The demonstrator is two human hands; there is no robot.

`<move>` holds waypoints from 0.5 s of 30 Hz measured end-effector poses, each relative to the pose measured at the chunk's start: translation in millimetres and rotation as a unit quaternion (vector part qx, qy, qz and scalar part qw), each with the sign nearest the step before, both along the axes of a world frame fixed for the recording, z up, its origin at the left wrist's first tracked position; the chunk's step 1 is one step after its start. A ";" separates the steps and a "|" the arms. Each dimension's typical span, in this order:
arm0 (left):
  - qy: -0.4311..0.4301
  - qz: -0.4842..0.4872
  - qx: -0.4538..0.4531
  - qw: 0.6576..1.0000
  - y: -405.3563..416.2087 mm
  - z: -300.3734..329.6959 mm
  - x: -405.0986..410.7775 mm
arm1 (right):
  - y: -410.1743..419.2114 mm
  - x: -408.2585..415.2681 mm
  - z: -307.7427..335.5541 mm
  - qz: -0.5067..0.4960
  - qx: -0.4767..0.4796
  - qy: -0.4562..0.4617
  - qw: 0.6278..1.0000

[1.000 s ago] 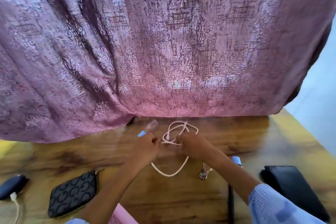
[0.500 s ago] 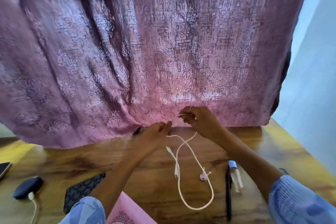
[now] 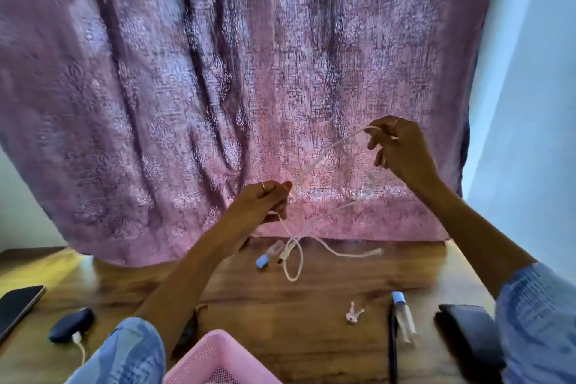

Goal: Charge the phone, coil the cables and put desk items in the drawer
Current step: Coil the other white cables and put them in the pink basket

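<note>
the left hand (image 3: 265,201) pinches the white cable (image 3: 293,262) with curled fingers above the far middle of the desk (image 3: 311,305); the right hand (image 3: 399,150), raised higher, grips another stretch of it, fingers curled round. the rest hangs in a loose loop with one end trailing on the wood near the far edge. the slack looks likely to knot, and the dangling loop could drag the small blue-capped item (image 3: 268,257) beside it. the desk is dark wood; a phone (image 3: 18,309) lies at the left edge, a pen (image 3: 393,349) and a dark wallet (image 3: 467,333) toward the right, keys (image 3: 353,316) between, a pink basket (image 3: 218,362) at the near edge. a mauve patterned curtain (image 3: 218,103) hangs behind, beside a pale wall.
</note>
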State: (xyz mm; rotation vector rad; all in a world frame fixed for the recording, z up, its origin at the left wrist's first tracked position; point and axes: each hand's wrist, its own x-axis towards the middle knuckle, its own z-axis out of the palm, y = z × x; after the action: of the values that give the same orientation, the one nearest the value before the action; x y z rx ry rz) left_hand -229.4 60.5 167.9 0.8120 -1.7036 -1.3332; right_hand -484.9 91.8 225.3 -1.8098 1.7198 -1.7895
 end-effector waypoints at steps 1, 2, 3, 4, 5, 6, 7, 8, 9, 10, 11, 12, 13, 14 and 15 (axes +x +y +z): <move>0.015 -0.019 0.018 1.000 2.6 5.4 0.4 | 3.8 -1.9 3.4 -0.005 -0.006 0.007 1.000; 0.023 -0.037 0.029 0.999 5.9 11.0 0.1 | 8.5 -3.0 7.1 -0.015 -0.013 0.015 1.000; 0.024 -0.053 0.035 0.998 10.1 16.5 -0.4 | 12.9 -3.7 10.7 -0.027 -0.021 0.026 0.999; 0.025 -0.065 0.041 0.997 14.0 21.3 -1.3 | 16.9 -4.6 14.6 -0.037 -0.029 0.039 0.998; 0.025 -0.076 0.047 0.996 17.5 25.3 -2.3 | 20.1 -6.4 18.7 -0.050 -0.039 0.054 0.997; 0.022 -0.084 0.052 0.995 20.0 27.8 -2.2 | 24.1 -8.5 23.6 -0.065 -0.053 0.072 0.994; 0.017 -0.092 0.056 0.994 22.1 29.4 -0.8 | 29.0 -11.1 29.1 -0.086 -0.071 0.092 0.990; 0.012 -0.099 0.059 0.993 23.0 29.9 1.7 | 35.0 -15.5 34.7 -0.110 -0.091 0.113 0.983; 0.006 -0.103 0.059 0.993 23.0 29.4 5.9 | 42.1 -21.8 40.7 -0.134 -0.114 0.132 0.975; -0.002 -0.104 0.056 0.993 22.7 28.9 10.9 | 49.7 -30.7 47.0 -0.155 -0.139 0.144 0.967; -0.008 -0.100 0.051 0.994 22.1 28.4 16.9 | 57.6 -40.9 52.5 -0.171 -0.162 0.152 0.960; -0.010 -0.093 0.047 0.994 21.1 29.1 22.3 | 64.2 -53.6 57.0 -0.184 -0.175 0.164 0.953; -0.010 -0.086 0.045 0.995 19.9 30.5 27.2 | 69.4 -65.8 59.2 -0.199 -0.174 0.180 0.948; -0.011 -0.079 0.041 0.996 18.5 32.4 31.4 | 74.1 -76.5 59.2 -0.215 -0.162 0.196 0.943; -0.016 -0.075 0.031 0.997 17.0 34.9 35.1 | 76.9 -84.8 57.8 -0.234 -0.148 0.210 0.938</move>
State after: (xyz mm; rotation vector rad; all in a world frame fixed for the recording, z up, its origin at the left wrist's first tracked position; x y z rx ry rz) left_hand -194.3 77.5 202.8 0.7571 -1.7857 -1.4869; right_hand -569.7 168.7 283.0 -2.1745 2.3099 -2.0335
